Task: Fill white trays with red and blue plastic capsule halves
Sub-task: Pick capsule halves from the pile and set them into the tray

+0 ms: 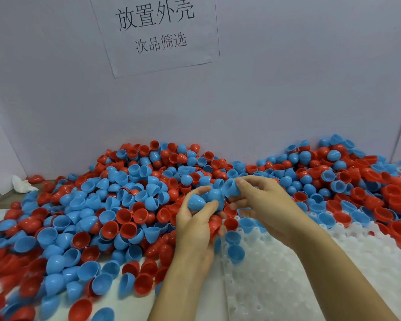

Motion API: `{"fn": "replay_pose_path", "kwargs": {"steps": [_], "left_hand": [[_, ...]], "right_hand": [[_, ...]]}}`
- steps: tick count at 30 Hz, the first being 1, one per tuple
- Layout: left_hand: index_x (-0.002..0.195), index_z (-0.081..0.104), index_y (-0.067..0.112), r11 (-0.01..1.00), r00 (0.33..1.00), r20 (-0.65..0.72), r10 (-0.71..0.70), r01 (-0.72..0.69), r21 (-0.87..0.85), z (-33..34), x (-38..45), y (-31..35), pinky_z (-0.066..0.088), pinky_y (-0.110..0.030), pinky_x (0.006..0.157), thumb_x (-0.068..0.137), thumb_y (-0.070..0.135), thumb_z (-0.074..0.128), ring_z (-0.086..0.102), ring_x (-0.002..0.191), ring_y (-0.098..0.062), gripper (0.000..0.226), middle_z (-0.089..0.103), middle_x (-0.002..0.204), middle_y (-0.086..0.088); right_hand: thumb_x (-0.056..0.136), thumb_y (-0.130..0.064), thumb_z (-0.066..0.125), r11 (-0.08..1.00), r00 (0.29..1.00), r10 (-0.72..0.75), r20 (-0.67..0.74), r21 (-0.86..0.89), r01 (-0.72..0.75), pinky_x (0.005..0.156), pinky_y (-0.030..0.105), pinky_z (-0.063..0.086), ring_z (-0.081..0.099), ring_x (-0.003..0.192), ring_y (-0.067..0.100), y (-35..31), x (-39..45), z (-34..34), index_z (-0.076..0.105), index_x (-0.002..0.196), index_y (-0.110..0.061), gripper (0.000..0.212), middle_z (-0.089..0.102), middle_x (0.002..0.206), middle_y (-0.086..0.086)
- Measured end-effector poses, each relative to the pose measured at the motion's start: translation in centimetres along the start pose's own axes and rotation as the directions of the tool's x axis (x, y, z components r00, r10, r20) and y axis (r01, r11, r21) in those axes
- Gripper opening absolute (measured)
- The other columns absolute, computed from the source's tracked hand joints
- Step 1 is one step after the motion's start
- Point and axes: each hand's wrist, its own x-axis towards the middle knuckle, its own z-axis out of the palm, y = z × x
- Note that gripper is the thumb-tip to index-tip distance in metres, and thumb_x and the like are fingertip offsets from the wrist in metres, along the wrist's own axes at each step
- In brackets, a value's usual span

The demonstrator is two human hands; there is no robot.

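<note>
A big heap of red and blue capsule halves (130,205) covers the table from the left edge to the far right. My left hand (195,228) grips a small stack of blue halves (206,200) above the heap, with a red half under its palm. My right hand (262,205) pinches one blue half (232,187) right beside that stack. A white tray (276,274) with round pockets lies under my right forearm. A few blue halves (235,251) sit in pockets along its left side.
A grey wall stands close behind the heap, with a paper sign (158,33) taped to it. A crumpled white tissue (21,184) lies at the far left by the wall. Red and blue halves (357,181) also pile over the tray's far edge.
</note>
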Motion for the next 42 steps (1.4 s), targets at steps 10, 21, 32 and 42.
{"fn": "replay_pose_path", "kwargs": {"steps": [10, 21, 32, 42], "left_hand": [[0.105, 0.071, 0.026, 0.994, 0.999, -0.003, -0.047, 0.046, -0.095, 0.0, -0.1, 0.4, 0.055, -0.029, 0.055, 0.097, 0.025, 0.064, 0.073, 0.075, -0.020, 0.010, 0.076, 0.098, -0.009], [0.109, 0.069, 0.022, 0.997, 0.999, 0.009, -0.041, 0.041, -0.068, 0.0, -0.1, 0.2, 0.051, -0.025, 0.046, 0.093, 0.011, 0.066, 0.067, 0.064, -0.017, 0.019, 0.074, 0.088, -0.008], [0.106, 0.067, 0.021, 0.999, 0.997, -0.049, -0.054, 0.054, -0.007, -0.2, -0.2, 0.1, 0.052, -0.027, 0.050, 0.092, 0.011, 0.069, 0.070, 0.067, -0.017, 0.017, 0.075, 0.086, -0.008], [0.099, 0.067, 0.023, 0.964, 0.999, 0.031, 0.045, -0.051, 0.259, -1.4, 0.6, -0.9, 0.044, -0.022, 0.045, 0.090, 0.017, 0.064, 0.057, 0.052, -0.007, 0.011, 0.067, 0.067, 0.001]], "right_hand": [[0.102, -0.035, 0.051, 1.000, 1.000, 0.004, -0.019, -0.011, -0.004, 0.070, 0.025, 0.057, 0.073, 0.087, 0.021, -0.4, -0.1, 0.0, 0.069, 0.103, -0.022, 0.022, 0.075, 0.093, 0.006], [0.103, -0.026, 0.052, 0.998, 1.000, 0.008, 0.008, 0.064, -0.009, 0.067, 0.020, 0.055, 0.074, 0.088, 0.017, -0.9, -0.5, 0.0, 0.066, 0.120, -0.017, 0.024, 0.074, 0.101, 0.006], [0.089, -0.024, 0.072, 0.971, 0.995, 0.056, 0.086, 0.228, -0.074, 0.077, 0.023, 0.060, 0.075, 0.089, 0.011, -0.9, -0.6, 1.2, 0.070, 0.111, -0.011, 0.026, 0.076, 0.103, 0.003], [0.078, -0.055, 0.065, 0.655, 0.905, -0.005, 0.425, -0.683, 0.324, 0.069, 0.017, 0.047, 0.066, 0.074, -0.007, -8.2, -1.1, 4.7, 0.069, 0.087, -0.047, 0.012, 0.071, 0.088, -0.020]]}}
